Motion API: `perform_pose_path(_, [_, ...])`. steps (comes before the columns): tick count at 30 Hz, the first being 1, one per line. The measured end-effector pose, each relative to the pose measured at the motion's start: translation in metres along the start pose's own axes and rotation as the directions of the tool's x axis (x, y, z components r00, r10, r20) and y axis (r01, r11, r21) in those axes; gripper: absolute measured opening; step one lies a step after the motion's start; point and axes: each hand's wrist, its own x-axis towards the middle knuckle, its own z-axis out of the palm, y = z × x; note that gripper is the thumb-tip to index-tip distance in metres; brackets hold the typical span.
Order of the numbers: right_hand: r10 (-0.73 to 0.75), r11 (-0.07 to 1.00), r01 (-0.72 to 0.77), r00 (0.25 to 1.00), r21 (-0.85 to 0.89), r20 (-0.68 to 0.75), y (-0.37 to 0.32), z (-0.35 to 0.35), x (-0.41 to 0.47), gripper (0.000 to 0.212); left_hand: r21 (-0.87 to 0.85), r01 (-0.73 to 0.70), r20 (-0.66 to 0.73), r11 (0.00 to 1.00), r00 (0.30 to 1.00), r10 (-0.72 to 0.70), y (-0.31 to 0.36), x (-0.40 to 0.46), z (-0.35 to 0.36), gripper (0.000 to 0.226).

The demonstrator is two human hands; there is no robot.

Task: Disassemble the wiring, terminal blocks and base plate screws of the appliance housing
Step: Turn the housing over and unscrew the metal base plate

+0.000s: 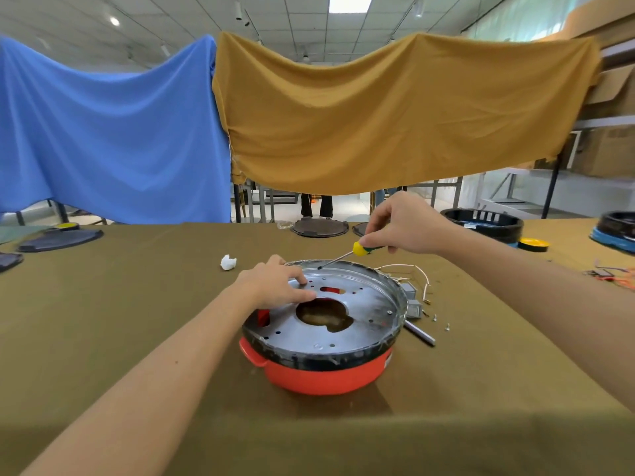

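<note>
A round red appliance housing (323, 372) lies upside down in the middle of the table, its silver base plate (360, 304) facing up with a large cut-out at its centre. My left hand (275, 283) rests on the plate's far left part, fingers spread over it. My right hand (402, 225) grips a screwdriver (360, 249) with a yellow and green handle. Its tip touches the far rim of the plate. White wires (412, 269) and grey terminal blocks (412, 304) lie on the table just right of the housing, with loose screws (441, 322) near them.
A grey metal bar (421, 334) lies at the housing's right. A crumpled white scrap (227, 262) sits to the far left of it. Dark round lids (319, 228) and other housings (481, 223) stand along the table's far edge. Blue and ochre cloths hang behind.
</note>
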Motion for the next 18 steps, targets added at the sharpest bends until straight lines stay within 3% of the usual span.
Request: perform_pose_path(18, [0.014,0.998,-0.009,0.996,-0.056,0.083,-0.0055,-0.0061,0.0082,0.016,0.136,-0.021,0.090,0.991,0.996,0.009,0.0002,-0.0002,0.0024,0.055])
